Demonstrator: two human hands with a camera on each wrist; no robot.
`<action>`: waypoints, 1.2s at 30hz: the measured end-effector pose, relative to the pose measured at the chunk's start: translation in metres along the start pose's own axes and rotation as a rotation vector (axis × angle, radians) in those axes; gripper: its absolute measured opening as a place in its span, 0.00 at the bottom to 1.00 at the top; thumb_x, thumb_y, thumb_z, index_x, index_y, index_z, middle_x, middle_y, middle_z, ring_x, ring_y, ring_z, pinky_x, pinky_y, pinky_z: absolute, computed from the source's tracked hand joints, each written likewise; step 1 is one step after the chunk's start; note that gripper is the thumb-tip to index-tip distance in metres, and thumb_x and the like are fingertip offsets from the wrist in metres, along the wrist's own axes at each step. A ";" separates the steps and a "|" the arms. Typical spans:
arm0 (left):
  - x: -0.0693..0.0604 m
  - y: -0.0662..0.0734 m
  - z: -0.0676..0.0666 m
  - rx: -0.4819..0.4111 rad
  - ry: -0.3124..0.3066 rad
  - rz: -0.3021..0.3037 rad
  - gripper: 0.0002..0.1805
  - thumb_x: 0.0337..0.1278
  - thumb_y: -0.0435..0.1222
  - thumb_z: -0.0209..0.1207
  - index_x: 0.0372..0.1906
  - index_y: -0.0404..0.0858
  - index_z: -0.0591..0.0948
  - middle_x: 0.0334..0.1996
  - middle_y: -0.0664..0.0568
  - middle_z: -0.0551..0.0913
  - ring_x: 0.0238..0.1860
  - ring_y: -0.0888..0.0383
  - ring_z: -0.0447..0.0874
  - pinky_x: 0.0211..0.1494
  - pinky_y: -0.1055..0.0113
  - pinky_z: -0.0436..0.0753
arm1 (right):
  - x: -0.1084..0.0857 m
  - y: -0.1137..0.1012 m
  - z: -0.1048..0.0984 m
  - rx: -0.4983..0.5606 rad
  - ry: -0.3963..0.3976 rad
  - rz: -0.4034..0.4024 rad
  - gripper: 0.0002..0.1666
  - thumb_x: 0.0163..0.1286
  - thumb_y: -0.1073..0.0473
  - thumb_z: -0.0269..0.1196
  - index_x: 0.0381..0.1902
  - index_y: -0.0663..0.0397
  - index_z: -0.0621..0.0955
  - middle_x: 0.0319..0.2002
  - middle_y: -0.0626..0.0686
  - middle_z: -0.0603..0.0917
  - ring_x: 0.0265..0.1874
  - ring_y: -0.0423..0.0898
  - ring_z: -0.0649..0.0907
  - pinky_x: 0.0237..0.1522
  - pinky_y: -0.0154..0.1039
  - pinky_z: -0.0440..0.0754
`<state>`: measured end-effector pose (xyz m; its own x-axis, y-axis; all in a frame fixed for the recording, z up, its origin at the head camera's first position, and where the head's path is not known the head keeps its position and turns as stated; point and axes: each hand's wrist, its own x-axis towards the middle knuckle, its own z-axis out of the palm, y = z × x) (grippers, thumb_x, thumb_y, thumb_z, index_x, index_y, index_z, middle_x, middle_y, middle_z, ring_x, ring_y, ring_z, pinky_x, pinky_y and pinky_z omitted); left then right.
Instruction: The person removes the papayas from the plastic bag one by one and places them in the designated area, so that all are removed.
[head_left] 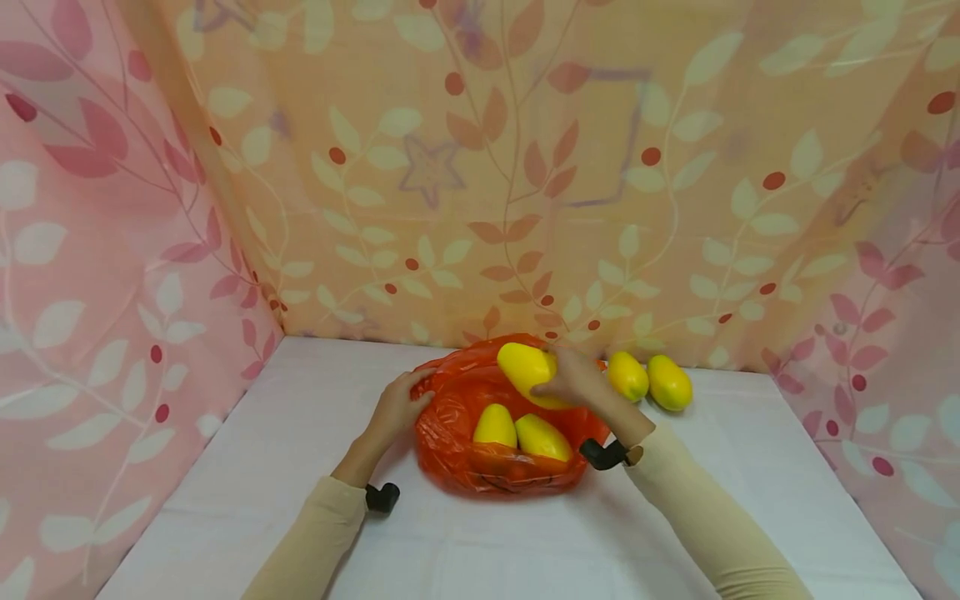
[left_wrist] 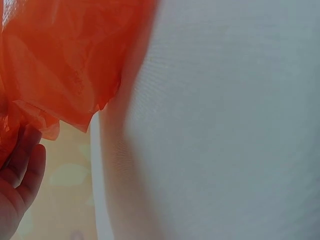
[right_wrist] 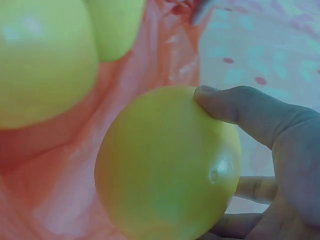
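So the right hand [head_left: 573, 383] has a good grasp on a yellow mango [head_left: 521, 365], thumb on one side and fingers round the other, as the right wrist view shows pretty clearly. That mango is up at the open mouth of a red plastic bag [head_left: 442, 433], towards the back right of it (can't really tell if it's touching the plastic).

Over on the other side, the left hand [head_left: 399, 408] has the bag's left rim pinched between thumb and fingers. In the left wrist view you just get a few fingers up against the crinkled plastic, and a lot of that shot is blurry.

Two more mangoes are sitting inside the bag near its front edge, a left one [head_left: 495, 427] and a right one [head_left: 546, 439], right next to each other. Another pair, one [head_left: 627, 377] by the right forearm and one [head_left: 670, 383] further right, lie side by side on the white-covered bench [head_left: 247, 467], just right of the bag. Both arms are in beige sleeves [head_left: 315, 525], and there's leafy printed cloth [head_left: 450, 167] behind everything.
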<state>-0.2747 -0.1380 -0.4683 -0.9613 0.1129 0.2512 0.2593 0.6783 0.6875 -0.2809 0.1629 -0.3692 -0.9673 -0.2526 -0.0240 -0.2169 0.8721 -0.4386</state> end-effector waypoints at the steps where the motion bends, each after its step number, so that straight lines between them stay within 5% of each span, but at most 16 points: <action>1: 0.000 0.000 0.000 0.005 0.001 0.005 0.23 0.60 0.34 0.62 0.62 0.40 0.78 0.47 0.40 0.82 0.49 0.44 0.80 0.54 0.48 0.78 | 0.000 0.000 -0.003 -0.006 0.009 -0.007 0.50 0.53 0.46 0.74 0.68 0.61 0.68 0.59 0.63 0.78 0.49 0.58 0.79 0.57 0.58 0.74; 5: -0.001 0.000 -0.001 -0.002 0.002 0.006 0.23 0.60 0.34 0.62 0.62 0.39 0.78 0.47 0.40 0.82 0.48 0.44 0.80 0.53 0.49 0.78 | -0.002 0.000 -0.014 0.013 0.025 -0.011 0.49 0.54 0.46 0.74 0.68 0.58 0.67 0.58 0.63 0.78 0.48 0.59 0.79 0.57 0.60 0.73; 10: -0.002 0.001 0.000 -0.014 0.013 0.004 0.23 0.60 0.34 0.62 0.62 0.39 0.78 0.47 0.41 0.82 0.48 0.45 0.80 0.53 0.49 0.78 | -0.002 0.000 -0.031 0.047 0.006 0.018 0.50 0.55 0.46 0.73 0.70 0.55 0.64 0.57 0.62 0.78 0.45 0.57 0.79 0.47 0.49 0.80; 36: -0.002 0.000 -0.001 -0.123 0.025 -0.033 0.23 0.62 0.34 0.61 0.63 0.39 0.77 0.53 0.39 0.81 0.57 0.42 0.78 0.60 0.46 0.76 | -0.023 0.036 -0.115 0.158 0.107 0.081 0.51 0.57 0.37 0.69 0.70 0.55 0.63 0.62 0.71 0.72 0.52 0.64 0.77 0.52 0.56 0.78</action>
<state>-0.2728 -0.1386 -0.4681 -0.9672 0.0731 0.2433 0.2389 0.5871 0.7734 -0.2815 0.2487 -0.2810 -0.9910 -0.1308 0.0272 -0.1225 0.8090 -0.5749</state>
